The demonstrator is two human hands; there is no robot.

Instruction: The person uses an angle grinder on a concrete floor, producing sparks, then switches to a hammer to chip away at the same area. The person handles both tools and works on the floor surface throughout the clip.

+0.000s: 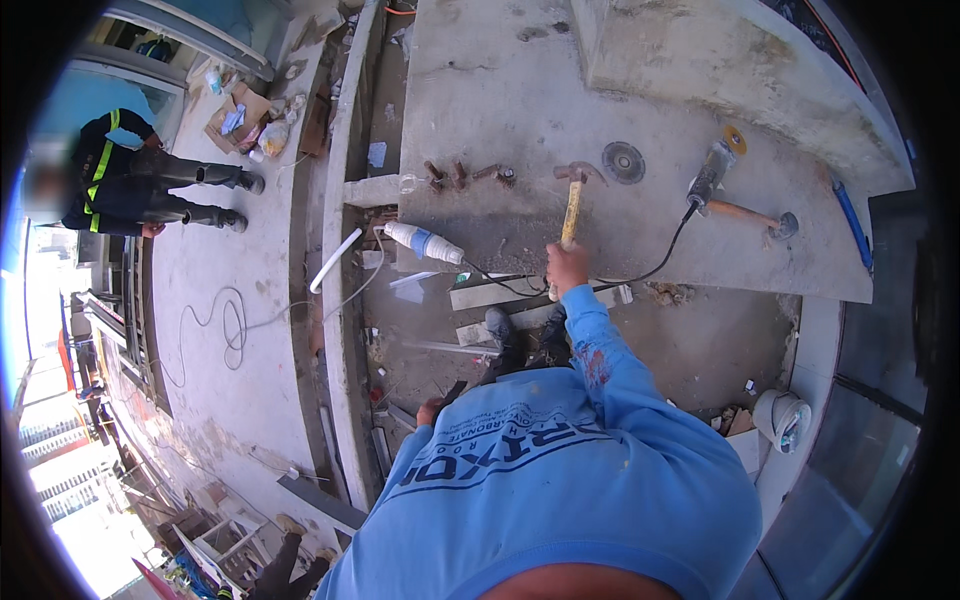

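Observation:
My right hand (567, 268) is closed around the yellow handle of a claw hammer (572, 205), whose rusty head rests on or just above the concrete slab (520, 110). Low by my hip, my left hand (428, 412) looks curled beside a dark flat strip (453, 393); its fingers are partly hidden, and what it holds cannot be made out. Several rusty metal pieces (459, 175) lie left of the hammer head. To its right are a round grey cutting disc (623, 162), an angle grinder (708, 178) and a wooden-handled hammer (740, 211).
A white cable connector with blue tape (425, 243) lies at the slab's left edge, its black cord running to the grinder. A long blue tool (852, 225) lies far right. Wood strips (490, 293) lie by my feet; a white bucket (783, 418) stands right. Another person (120, 180) stands left.

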